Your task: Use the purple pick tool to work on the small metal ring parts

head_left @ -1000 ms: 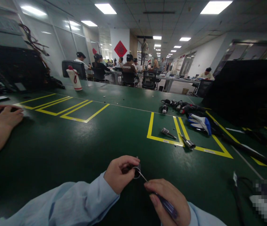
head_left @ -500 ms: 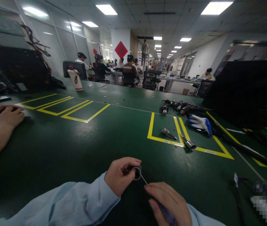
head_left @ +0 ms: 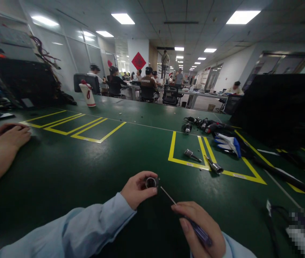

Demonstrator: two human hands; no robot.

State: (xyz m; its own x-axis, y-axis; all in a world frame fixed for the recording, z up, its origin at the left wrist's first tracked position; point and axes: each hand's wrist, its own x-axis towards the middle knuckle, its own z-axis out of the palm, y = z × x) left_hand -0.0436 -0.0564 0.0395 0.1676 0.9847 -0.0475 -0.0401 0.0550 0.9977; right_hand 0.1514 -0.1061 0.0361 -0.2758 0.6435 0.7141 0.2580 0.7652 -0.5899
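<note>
My left hand [head_left: 137,189] is closed around a small round metal part [head_left: 151,182], held just above the green table [head_left: 87,165] with its open end facing me. My right hand [head_left: 199,225] grips a thin screwdriver [head_left: 195,227] with a dark blue handle. Its slim metal shaft points up and left, and the tip sits a short way to the right of the metal part, apart from it. Both of my sleeves are light blue.
Another person's hands [head_left: 9,134] rest on the table at far left. Two metal cylinders [head_left: 191,154] [head_left: 214,167] lie by yellow floor-tape lines. Gloves [head_left: 229,142], drill parts [head_left: 195,123], a white bottle [head_left: 87,94] and black boxes [head_left: 281,107] stand farther off. People sit at desks behind.
The screwdriver tip has come out of the metal part and drawn back to the right. My left hand has lifted and turned the part slightly. The view tilted down a little.
</note>
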